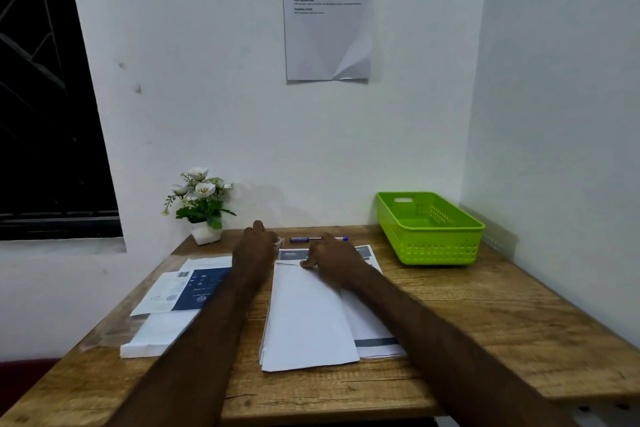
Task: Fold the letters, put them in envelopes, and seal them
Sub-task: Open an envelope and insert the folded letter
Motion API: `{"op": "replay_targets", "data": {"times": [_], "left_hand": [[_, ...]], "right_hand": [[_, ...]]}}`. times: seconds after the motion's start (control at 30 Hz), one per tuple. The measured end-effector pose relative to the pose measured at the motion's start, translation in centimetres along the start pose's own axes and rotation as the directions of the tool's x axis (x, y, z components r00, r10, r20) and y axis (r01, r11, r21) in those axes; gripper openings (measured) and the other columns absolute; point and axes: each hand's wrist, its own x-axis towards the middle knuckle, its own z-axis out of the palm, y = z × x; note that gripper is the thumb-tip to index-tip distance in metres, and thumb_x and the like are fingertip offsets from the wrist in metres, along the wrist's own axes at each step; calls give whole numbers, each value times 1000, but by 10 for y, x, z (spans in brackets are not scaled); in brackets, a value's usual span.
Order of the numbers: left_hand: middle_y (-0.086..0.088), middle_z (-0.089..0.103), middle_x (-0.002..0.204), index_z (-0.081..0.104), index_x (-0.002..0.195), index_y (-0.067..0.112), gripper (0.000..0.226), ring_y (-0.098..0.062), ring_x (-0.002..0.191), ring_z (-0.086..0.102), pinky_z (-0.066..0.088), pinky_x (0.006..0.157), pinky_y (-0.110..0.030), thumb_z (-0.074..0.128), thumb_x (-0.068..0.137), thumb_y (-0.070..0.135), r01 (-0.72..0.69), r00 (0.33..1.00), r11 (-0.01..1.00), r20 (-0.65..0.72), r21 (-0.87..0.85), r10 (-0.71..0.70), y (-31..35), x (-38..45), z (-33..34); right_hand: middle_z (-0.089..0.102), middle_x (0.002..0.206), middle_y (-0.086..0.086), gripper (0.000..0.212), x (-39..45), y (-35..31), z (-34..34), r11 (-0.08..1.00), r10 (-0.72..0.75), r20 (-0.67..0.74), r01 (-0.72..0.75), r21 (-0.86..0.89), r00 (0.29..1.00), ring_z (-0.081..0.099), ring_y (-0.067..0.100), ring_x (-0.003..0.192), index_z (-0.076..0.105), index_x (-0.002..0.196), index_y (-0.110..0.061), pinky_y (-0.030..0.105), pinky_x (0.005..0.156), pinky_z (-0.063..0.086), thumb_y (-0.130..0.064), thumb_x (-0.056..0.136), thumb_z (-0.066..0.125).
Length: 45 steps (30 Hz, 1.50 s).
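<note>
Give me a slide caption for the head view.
Right hand presses a partly folded letter on the wooden table; left hand reaches toward the pen.

The surface (485, 305) is brown wood with visible grain and plank lines. The basket (431, 229) is bright lime green with a perforated grid pattern on its walls. The folded letter (308, 316) is plain white; the sheet beneath (375, 343) carries a grey-blue band. The envelope stack (156, 333) is white, topped by a leaflet (204, 284) printed dark blue. The pen (304, 239) is blue. The plant (201, 198) shows white flowers, green leaves and a white pot.
</note>
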Motion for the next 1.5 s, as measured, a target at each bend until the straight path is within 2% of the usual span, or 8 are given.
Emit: {"op": "replay_targets", "data": {"times": [0.23, 0.37, 0.5, 0.7, 0.83, 1.1, 1.4, 1.5], "left_hand": [[-5, 56, 120, 71, 120, 22, 28, -22, 104, 58, 50, 77, -32, 71, 92, 24, -5, 999, 999, -36, -37, 4, 2, -1, -1], [-5, 59, 117, 71, 114, 19, 19, -23, 102, 59, 43, 73, -31, 63, 97, 18, -25, 996, 976, -88, -216, 6, 10, 2, -12], [5, 59, 105, 68, 91, 35, 16, -18, 97, 61, 47, 79, -35, 60, 94, 21, -73, 990, 933, 90, -352, 111, 15, 3, -22], [4, 69, 114, 67, 96, 37, 12, -15, 103, 61, 51, 91, -36, 68, 92, 26, -49, 972, 953, 205, -298, 114, 11, -5, -27], [1, 71, 121, 75, 113, 25, 20, -18, 111, 63, 51, 97, -37, 64, 96, 22, -82, 962, 979, 242, -185, 126, 13, -3, -37], [-2, 62, 131, 69, 129, 25, 30, -22, 125, 53, 48, 89, -35, 58, 101, 26, -178, 961, 970, 241, 166, 135, 22, -7, -51], [2, 72, 118, 77, 115, 26, 25, -18, 108, 64, 46, 79, -29, 68, 93, 32, -90, 959, 996, 267, -22, 93, 23, -9, -49], [-1, 72, 122, 77, 117, 24, 26, -20, 113, 64, 50, 89, -32, 68, 92, 24, -51, 952, 998, 301, -43, 62, 24, -8, -51]], "right_hand": [[58, 134, 8, 36, -4, 0, -3, 999, -13, -4, 12, -30, 1000, 42, 26, 134, 63, 134, -29, 42, 94, 42, -25, 104, 45], [55, 140, 7, 43, -12, -2, -9, 992, -79, 6, 79, -97, 997, 36, 28, 138, 60, 139, -36, 43, 98, 42, -17, 104, 45], [53, 144, 6, 37, -16, -4, -10, 996, -64, -32, 61, -72, 997, 38, 27, 138, 62, 137, -36, 42, 100, 40, -24, 107, 44], [58, 137, 9, 31, -19, -5, -8, 1000, -20, -92, 20, -5, 996, 45, 28, 133, 67, 129, -22, 43, 100, 41, -31, 106, 49], [61, 135, 5, 33, -17, -4, -5, 998, -56, -80, 54, -28, 995, 47, 27, 130, 68, 131, -30, 42, 96, 43, -27, 106, 46], [62, 134, 3, 35, -15, -4, -2, 998, -58, -86, 58, -3, 995, 48, 26, 129, 68, 132, -32, 41, 97, 43, -24, 105, 48], [61, 136, 2, 35, -10, -1, 0, 999, -27, -73, 30, 38, 997, 47, 26, 131, 68, 131, -34, 40, 99, 42, -24, 104, 49], [67, 125, 3, 36, -6, -1, 3, 994, -12, -73, 19, 104, 997, 54, 26, 122, 75, 119, -32, 35, 83, 45, -15, 96, 53]]}}
